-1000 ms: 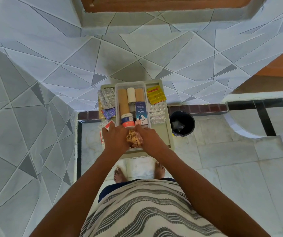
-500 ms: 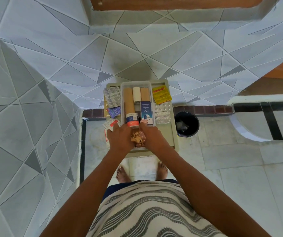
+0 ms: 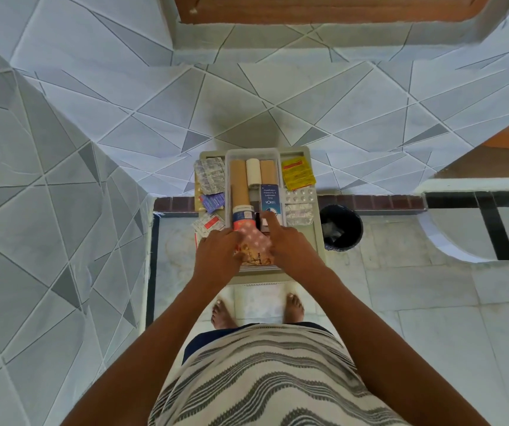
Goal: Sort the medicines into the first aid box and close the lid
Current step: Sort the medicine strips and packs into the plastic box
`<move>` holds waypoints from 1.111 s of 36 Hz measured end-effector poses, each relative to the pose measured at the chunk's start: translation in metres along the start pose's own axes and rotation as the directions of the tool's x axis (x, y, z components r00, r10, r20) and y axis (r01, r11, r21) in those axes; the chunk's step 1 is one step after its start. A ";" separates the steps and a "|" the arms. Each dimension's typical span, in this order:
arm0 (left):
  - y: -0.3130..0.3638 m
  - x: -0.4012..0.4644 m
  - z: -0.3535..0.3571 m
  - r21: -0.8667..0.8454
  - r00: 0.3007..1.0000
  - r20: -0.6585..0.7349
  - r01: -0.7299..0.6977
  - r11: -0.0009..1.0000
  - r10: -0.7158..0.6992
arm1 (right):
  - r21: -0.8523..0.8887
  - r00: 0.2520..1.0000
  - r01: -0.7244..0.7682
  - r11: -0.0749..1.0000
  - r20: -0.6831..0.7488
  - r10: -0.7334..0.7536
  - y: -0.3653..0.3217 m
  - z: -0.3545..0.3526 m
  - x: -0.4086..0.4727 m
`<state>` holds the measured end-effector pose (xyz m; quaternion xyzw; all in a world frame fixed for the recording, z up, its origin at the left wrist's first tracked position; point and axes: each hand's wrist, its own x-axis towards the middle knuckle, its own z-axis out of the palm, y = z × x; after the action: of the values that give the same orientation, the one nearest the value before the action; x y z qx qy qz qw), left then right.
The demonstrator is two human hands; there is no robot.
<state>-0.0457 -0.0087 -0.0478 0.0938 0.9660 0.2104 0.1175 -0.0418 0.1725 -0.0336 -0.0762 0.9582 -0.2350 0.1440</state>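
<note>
The clear first aid box (image 3: 253,152) stands on a grey tray (image 3: 317,238). Inside it lie tan bandage rolls (image 3: 239,182), a white roll (image 3: 253,173), a blue medicine carton (image 3: 270,196) and a white bottle with an orange band (image 3: 243,217). A bundle of pink and tan blister strips (image 3: 255,245) sits at the box's near end. My left hand (image 3: 216,256) grips the bundle from the left. My right hand (image 3: 290,250) rests against its right side, with the index finger stretched out to the near end of the blue carton.
Silver blister packs (image 3: 210,176), a purple sachet (image 3: 213,199) and a red-and-white strip (image 3: 208,224) lie left of the box. Yellow sachets (image 3: 297,173) and white blister packs (image 3: 300,204) lie to its right. A black bin (image 3: 340,227) stands on the floor at the right.
Both hands have slid the blister bundle a little further into the box. My right index finger has straightened out toward the blue carton.
</note>
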 end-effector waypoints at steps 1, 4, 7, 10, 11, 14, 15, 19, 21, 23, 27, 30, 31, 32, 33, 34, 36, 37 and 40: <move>-0.003 -0.004 0.001 -0.061 1.000 -0.025 0.017 0.998 -0.019 | -0.014 0.999 -0.007 1.000 0.033 0.008 0.002 -0.004 0.001; -0.012 -0.012 0.003 -0.193 0.995 -0.092 0.019 0.981 -0.038 | -0.051 0.988 0.041 0.998 0.153 -0.033 0.004 -0.013 0.003; -0.018 -0.017 0.007 -0.247 0.994 -0.107 -0.001 0.969 -0.027 | -0.020 0.966 0.082 0.996 0.246 -0.075 -0.002 -0.013 0.008; -0.021 -0.024 0.010 -0.289 0.993 -0.115 -0.015 0.957 -0.019 | -0.056 0.954 0.097 0.994 0.290 -0.077 -0.006 -0.008 0.015; -0.023 -0.025 0.011 -0.285 0.994 -0.112 -0.033 0.958 0.000 | -0.093 0.951 0.106 0.990 0.301 -0.074 -0.006 -0.006 0.017; -0.030 -0.024 0.013 -0.172 0.989 -0.101 -0.120 0.978 0.104 | -0.173 0.945 0.124 0.977 0.321 -0.063 -0.007 -0.002 0.025; -0.032 -0.023 0.013 -0.111 0.986 -0.103 -0.146 0.983 0.134 | -0.198 0.943 0.125 0.972 0.328 -0.054 -0.008 -0.001 0.027; -0.035 -0.019 0.015 0.077 0.965 -0.090 -0.239 0.968 0.245 | -0.354 0.952 0.161 0.921 0.301 -0.050 -0.017 0.005 0.027; -0.034 -0.019 0.016 0.169 0.956 -0.064 -0.271 0.948 0.285 | -0.421 0.966 0.191 0.887 0.242 -0.093 -0.017 0.008 0.023; -0.034 -0.019 0.017 0.212 0.957 -0.062 -0.263 0.941 0.282 | -0.449 0.971 0.198 0.871 0.214 -0.110 -0.016 0.011 0.020; -0.031 -0.020 0.017 0.304 0.961 -0.072 -0.235 0.923 0.269 | -0.430 0.974 0.181 0.885 0.204 -0.100 -0.013 0.014 0.017; -0.023 -0.016 0.013 0.296 0.983 -0.057 -0.150 0.944 0.174 | -0.350 0.978 0.122 0.929 0.200 -0.053 -0.010 0.012 0.019; -0.020 -0.014 0.011 0.266 0.990 -0.053 -0.111 0.958 0.130 | -0.320 0.979 0.101 0.942 0.199 -0.038 -0.009 0.011 0.020; -0.017 -0.012 0.009 0.229 0.995 -0.050 -0.073 0.971 0.087 | -0.298 0.981 0.088 0.951 0.194 -0.030 -0.008 0.010 0.021; -0.015 -0.009 0.008 0.198 0.998 -0.041 -0.043 0.979 0.052 | -0.283 0.982 0.080 0.956 0.187 -0.027 -0.007 0.010 0.021; -0.013 -0.007 0.008 0.182 0.999 -0.024 -0.022 0.983 0.027 | -0.277 0.983 0.078 0.958 0.180 -0.028 -0.007 0.010 0.020; -0.009 -0.004 0.010 0.177 1.000 0.009 -0.011 0.984 0.010 | -0.288 0.985 0.077 0.955 0.169 -0.029 -0.007 0.012 0.019; -0.007 -0.004 0.011 0.176 1.000 0.020 -0.014 0.984 0.011 | -0.296 0.986 0.074 0.952 0.168 -0.024 -0.007 0.013 0.020; -0.004 -0.003 0.013 0.187 0.999 0.035 -0.010 0.982 0.003 | -0.308 0.986 0.074 0.949 0.168 -0.022 -0.006 0.014 0.022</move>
<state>-0.0395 -0.0078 -0.0601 0.1113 0.9790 0.1173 0.1241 -0.0575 0.1561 -0.0478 -0.1403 0.9663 -0.0767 0.2018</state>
